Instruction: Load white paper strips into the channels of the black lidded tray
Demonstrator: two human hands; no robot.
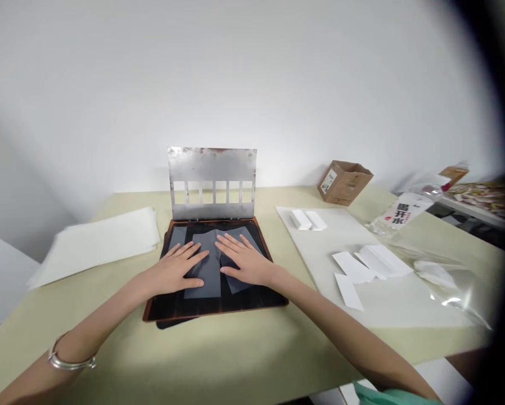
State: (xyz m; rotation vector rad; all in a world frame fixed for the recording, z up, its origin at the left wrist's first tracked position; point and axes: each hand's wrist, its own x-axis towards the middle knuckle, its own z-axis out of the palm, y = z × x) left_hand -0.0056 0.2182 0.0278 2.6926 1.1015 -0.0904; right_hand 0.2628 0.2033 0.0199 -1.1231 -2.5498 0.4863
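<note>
At far left I see a paper stack (pixel 98 243) on the table (pixel 218 360). My left hand (pixel 174 271) lies flat, fingers spread, on a clear film (pixel 210 253) covering the dark board (pixel 218 301) at centre. My right hand (pixel 244 260) presses the film beside it, fingers also spread. A slotted metal plate (pixel 212 183) stands upright behind. Right: white strips (pixel 364 267), a box (pixel 344 181).

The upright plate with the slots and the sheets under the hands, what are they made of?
The plate looks like bare metal: dull grey sheen, rusty specks along the top. The sheets seem thin translucent plastic film, since the dark tray shows through them.
</note>
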